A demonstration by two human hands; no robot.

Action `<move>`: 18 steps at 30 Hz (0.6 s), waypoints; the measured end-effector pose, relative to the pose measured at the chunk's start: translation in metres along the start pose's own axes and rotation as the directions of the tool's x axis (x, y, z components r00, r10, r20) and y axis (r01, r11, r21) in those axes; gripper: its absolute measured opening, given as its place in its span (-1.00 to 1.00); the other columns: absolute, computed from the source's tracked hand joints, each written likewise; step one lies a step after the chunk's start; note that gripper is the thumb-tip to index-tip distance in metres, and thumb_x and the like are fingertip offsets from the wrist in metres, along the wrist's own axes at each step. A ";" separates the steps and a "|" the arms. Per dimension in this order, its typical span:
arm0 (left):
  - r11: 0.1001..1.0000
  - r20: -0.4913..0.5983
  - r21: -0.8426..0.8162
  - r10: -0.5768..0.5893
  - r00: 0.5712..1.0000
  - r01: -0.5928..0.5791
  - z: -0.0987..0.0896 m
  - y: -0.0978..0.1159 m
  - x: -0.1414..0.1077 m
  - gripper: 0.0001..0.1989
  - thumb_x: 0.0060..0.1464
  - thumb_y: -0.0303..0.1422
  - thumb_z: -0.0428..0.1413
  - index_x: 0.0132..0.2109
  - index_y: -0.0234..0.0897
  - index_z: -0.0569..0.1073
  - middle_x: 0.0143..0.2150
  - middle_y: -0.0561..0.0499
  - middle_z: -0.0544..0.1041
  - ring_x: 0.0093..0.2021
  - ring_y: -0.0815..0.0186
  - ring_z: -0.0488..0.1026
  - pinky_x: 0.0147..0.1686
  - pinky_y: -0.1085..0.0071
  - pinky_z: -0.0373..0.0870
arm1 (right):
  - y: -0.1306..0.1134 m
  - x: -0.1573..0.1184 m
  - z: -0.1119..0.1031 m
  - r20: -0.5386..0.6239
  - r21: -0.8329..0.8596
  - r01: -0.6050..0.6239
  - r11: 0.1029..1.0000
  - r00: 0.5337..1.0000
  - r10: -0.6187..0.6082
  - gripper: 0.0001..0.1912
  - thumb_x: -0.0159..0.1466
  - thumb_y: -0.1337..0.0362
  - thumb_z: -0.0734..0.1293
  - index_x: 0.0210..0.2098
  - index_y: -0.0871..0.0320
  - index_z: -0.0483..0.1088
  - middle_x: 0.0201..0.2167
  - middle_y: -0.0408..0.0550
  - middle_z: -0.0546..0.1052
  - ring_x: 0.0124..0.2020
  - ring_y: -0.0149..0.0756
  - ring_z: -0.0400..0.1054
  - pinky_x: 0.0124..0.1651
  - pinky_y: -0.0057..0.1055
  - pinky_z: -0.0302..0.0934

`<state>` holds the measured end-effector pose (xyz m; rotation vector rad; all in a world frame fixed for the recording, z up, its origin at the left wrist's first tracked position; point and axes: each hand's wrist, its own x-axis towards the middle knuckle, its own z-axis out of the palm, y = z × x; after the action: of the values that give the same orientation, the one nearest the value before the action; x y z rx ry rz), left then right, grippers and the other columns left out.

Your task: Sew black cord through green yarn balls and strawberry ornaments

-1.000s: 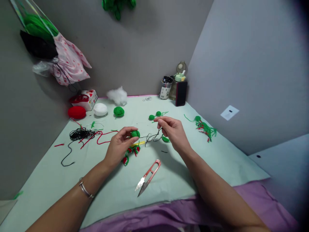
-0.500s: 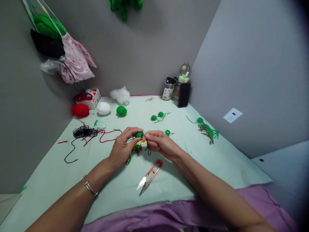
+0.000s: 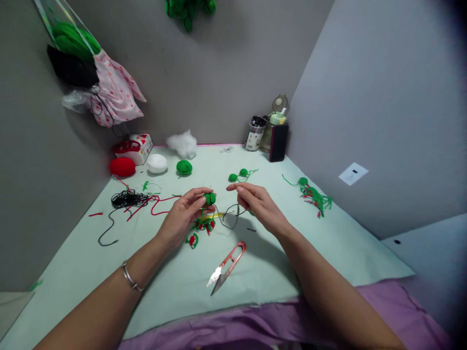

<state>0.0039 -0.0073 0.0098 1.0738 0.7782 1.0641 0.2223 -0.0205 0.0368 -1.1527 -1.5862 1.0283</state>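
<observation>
My left hand (image 3: 181,209) grips a small green crocheted ball (image 3: 209,199) with a black strand across it, between thumb and fingers. To its right, my right hand (image 3: 257,201) is raised with fingers pinched on black yarn (image 3: 230,227), which loops down between the hands. Whether a needle sits in those fingertips I cannot make out. Below the ball, small red and green crocheted pieces (image 3: 206,224) dangle or lie, with another red and green piece (image 3: 193,240) nearer me. Orange-handled thread snips (image 3: 230,265) lie on the table in front of my hands.
A black yarn tangle (image 3: 128,199) and red strands lie left. Red (image 3: 122,166), white (image 3: 157,164) and green yarn balls (image 3: 184,167) stand behind, near white stuffing (image 3: 183,144). Two green balls (image 3: 238,175) lie behind my hands; green and red pieces (image 3: 315,197) lie right. A phone (image 3: 278,143) stands upright.
My right hand has moved away from the ball, to the right and slightly up, with black yarn now looping between the hands. My left hand keeps the ball, its black strand now showing.
</observation>
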 end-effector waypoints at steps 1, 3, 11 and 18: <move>1.000 -0.003 -0.007 -0.006 1.000 0.006 0.000 0.001 0.000 -0.70 0.07 -0.23 0.30 -0.05 -0.20 0.56 -0.14 -0.01 0.57 -0.26 0.31 0.58 -0.10 0.32 0.50 | 0.000 0.000 0.001 0.039 0.008 0.006 1.000 0.999 -0.006 -0.66 0.43 0.17 0.18 -0.06 0.23 0.50 -0.60 -0.26 0.19 -0.55 -0.48 0.05 -0.46 -0.45 -0.01; 1.000 -0.005 -0.011 -0.017 1.000 0.017 -0.001 0.002 0.000 -0.65 0.07 -0.26 0.31 0.02 -0.18 0.53 -0.16 0.00 0.57 -0.25 0.30 0.58 -0.08 0.32 0.48 | -0.001 -0.002 0.003 0.095 0.028 0.023 0.999 0.995 -0.026 -0.68 0.42 0.22 0.17 -0.01 0.23 0.46 -0.57 -0.25 0.27 -0.54 -0.48 0.10 -0.43 -0.45 0.04; 0.997 -0.006 -0.061 -0.041 0.999 0.041 0.002 0.001 0.000 -0.70 0.02 -0.28 0.34 -0.10 -0.27 0.54 -0.13 -0.02 0.57 -0.24 0.28 0.59 -0.04 0.30 0.48 | 0.002 -0.005 0.013 -0.070 -0.223 0.238 0.945 0.963 -0.259 -0.88 0.34 0.26 0.34 -0.28 0.14 0.51 -0.42 -0.11 0.46 -0.42 -0.39 0.31 -0.34 -0.40 0.21; 0.997 0.003 -0.060 -0.044 0.999 0.044 0.003 0.002 0.001 -0.71 0.02 -0.27 0.34 -0.13 -0.27 0.52 -0.17 0.01 0.55 -0.25 0.31 0.59 -0.08 0.32 0.49 | 0.006 -0.008 0.016 -0.005 -0.503 0.412 0.760 0.878 -0.479 -0.88 0.35 0.37 0.35 -0.24 0.13 0.56 -0.47 -0.15 0.35 -0.44 -0.40 0.25 -0.36 -0.43 0.14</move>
<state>0.0057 -0.0074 0.0125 1.0020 0.7608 1.0425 0.2093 -0.0283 0.0251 -1.0506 -1.9475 0.2225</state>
